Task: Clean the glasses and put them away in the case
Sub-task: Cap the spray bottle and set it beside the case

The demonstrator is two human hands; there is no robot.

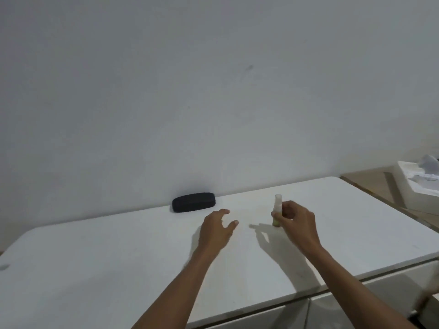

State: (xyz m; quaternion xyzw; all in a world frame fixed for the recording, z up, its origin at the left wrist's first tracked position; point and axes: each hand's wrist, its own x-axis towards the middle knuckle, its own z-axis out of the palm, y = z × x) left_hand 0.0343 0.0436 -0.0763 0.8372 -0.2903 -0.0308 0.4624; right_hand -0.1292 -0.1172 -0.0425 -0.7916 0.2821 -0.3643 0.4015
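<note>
A black glasses case (193, 202) lies shut at the back of the white table (118, 257), against the wall. My left hand (217, 230) hovers over the table in front of the case, fingers spread and holding nothing. My right hand (298, 224) holds a small clear spray bottle (277, 213) that stands upright on the table, its fingers curled round the bottle's middle. No glasses are in view.
A white open box (418, 186) with crumpled paper sits on a wooden surface (370, 184) at the far right. Drawer fronts (344, 307) run below the table's front edge. The wall rises straight behind the table.
</note>
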